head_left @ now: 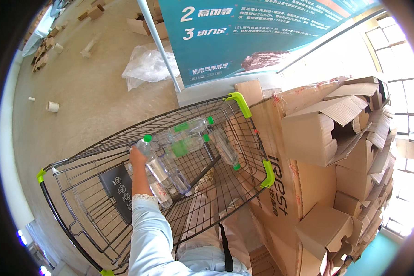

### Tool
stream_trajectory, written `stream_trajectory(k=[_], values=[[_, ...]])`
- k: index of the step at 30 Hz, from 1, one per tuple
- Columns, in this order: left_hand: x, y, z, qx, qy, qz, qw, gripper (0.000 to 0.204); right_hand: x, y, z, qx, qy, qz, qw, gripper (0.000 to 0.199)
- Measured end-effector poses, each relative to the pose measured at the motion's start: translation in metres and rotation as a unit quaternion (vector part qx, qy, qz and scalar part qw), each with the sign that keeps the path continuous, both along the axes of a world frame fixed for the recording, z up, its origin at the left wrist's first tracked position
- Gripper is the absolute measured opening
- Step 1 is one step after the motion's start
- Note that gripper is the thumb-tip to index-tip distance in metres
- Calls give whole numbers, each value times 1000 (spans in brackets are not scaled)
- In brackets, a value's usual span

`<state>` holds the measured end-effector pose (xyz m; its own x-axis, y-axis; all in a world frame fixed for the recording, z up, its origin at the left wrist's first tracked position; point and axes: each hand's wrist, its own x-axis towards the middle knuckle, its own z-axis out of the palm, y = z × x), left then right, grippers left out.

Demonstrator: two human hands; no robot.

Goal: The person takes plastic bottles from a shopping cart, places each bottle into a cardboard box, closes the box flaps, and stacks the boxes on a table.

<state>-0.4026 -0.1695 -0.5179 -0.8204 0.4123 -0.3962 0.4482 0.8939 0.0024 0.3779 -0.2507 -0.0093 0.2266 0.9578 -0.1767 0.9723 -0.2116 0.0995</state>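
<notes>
A dark wire shopping cart (94, 146) with lime-green corner guards stands tilted in front of me. Several clear plastic bottles (191, 125) with green caps and green labels lie in its basket. My left hand (137, 158), in a light blue sleeve with a lace cuff, reaches into the cart. It grips a clear bottle (157, 166) with a green cap by its upper part. A small part of what may be my right hand (329, 267) shows at the bottom edge against a cardboard box. Its grip is hidden.
A tall pile of open cardboard boxes (326, 133) fills the right side, touching the cart. A teal printed banner (244, 32) on a white pole stands behind. A crumpled clear plastic sheet (145, 66), cardboard scraps and small paper rolls (53, 106) lie on the concrete floor.
</notes>
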Motion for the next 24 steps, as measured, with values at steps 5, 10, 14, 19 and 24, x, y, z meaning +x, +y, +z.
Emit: stream_trajectory(k=[5,10,14,19,24], values=[[14,13,42,-15,-2,-34,999,77,-11,-10,0,0,0,-12,1000,65],[63,-16,73,129,18,-47,990,77,-3,-26,-8,18,20,34,999,63],[106,-5,160,208,-62,-74,973,91,-4,-20,-19,112,72,26,991,54],[160,8,238,421,-76,-180,886,82,-11,-9,-11,202,41,58,977,56],[261,51,345,586,-207,-218,752,80,12,-9,-23,259,73,115,956,57]])
